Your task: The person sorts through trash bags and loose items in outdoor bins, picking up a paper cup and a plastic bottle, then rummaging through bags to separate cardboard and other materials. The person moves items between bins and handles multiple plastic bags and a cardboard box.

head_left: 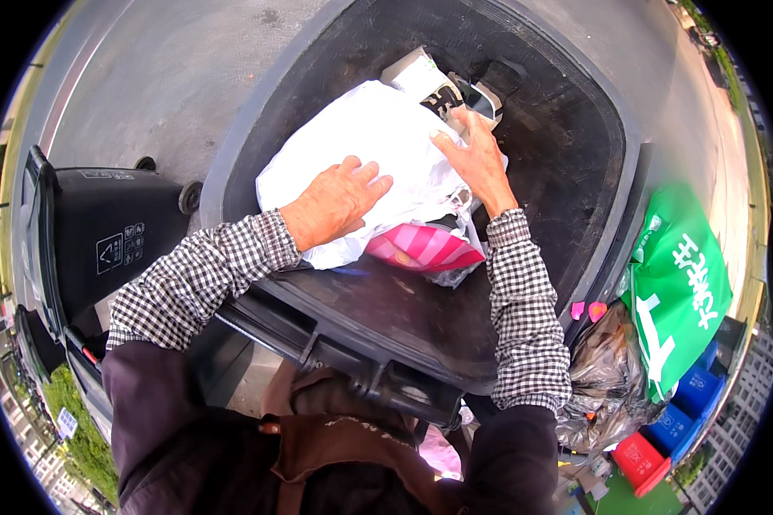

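Both of my hands reach into a large dark grey wheeled bin (567, 172). Inside it lies a bulging white plastic bag (343, 129), with a pink striped bag (429, 249) at its near side. My left hand (335, 206) rests on the left part of the white bag, fingers stretched out. Over the right part of the bag is my right hand (474, 159), its thumb and fingers apart. Just beyond its fingertips sit a white carton with black print (421, 79) and a dark item in a box (481, 99). What lies under the white bag is hidden.
Another dark wheeled bin (120, 232) lies tipped at left. To the right stand a green bag (678, 275), a translucent trash bag (610, 369), a red bin (640, 462) and blue bins (696, 390). The big bin's handle bar (343, 356) is close to my body.
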The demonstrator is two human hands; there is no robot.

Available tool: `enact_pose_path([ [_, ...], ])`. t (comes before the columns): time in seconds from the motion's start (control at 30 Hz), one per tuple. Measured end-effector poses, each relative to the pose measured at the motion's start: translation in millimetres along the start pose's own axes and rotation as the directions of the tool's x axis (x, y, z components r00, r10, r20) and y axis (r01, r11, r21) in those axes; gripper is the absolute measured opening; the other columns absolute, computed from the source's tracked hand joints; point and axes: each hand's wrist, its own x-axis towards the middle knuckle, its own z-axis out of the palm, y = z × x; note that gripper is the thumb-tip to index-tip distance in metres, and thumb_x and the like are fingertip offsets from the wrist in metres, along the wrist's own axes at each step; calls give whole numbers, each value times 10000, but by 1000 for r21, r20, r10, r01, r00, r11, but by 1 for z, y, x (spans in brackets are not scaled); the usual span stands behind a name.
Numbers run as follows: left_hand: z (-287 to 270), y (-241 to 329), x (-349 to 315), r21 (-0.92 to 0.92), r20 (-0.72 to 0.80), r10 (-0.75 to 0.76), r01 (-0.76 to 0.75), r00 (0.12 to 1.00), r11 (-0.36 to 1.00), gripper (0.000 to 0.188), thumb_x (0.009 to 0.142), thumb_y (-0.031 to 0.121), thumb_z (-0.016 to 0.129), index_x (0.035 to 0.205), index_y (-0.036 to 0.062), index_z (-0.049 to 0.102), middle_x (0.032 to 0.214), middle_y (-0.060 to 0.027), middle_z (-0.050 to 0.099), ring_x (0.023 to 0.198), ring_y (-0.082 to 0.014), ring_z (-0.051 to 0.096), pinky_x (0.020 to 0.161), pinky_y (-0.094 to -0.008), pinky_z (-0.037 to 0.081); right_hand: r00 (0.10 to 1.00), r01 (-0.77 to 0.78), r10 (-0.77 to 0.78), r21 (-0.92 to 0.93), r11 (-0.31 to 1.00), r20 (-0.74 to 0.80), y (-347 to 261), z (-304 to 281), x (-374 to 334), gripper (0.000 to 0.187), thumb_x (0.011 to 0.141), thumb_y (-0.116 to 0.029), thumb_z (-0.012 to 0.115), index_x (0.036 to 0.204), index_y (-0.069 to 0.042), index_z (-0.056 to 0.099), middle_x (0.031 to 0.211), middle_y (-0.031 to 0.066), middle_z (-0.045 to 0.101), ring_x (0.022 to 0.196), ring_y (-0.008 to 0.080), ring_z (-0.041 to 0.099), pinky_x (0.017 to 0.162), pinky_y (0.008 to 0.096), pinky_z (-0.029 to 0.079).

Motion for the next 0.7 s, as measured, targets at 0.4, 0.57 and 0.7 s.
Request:
enact_pose_path([
  [0.4,-2,-9,-43,102,-104,-198,209,975,973,782,681,239,892,1320,-22,525,1052,-160,663,977,-307,686,724,-385,595,964,-242,226,110,964,139,21,65,9,747,847,-322,790,1354,113,458,1314,242,583,1190,300,609,1017,376,491],
  [0.57,-11,-9,-36,-44,28,-218,219,976,975,795,743,265,849,1378,-24,468,1158,-198,635,1045,-356,657,865,-419,562,979,-187,168,181,966,116,26,55,2,687,870,-276,766,1384,70,468,1307,235,583,1202,324,600,1037,393,471],
  [0.7,-9,-10,-35,-31,-92,-135,133,987,991,733,762,272,833,1340,-28,497,1143,-198,618,1055,-356,635,903,-431,541,977,112,-176,-416,902,-118,-15,41,-11,648,879,-235,741,1413,17,475,1383,238,553,1273,353,556,1081,416,439],
])
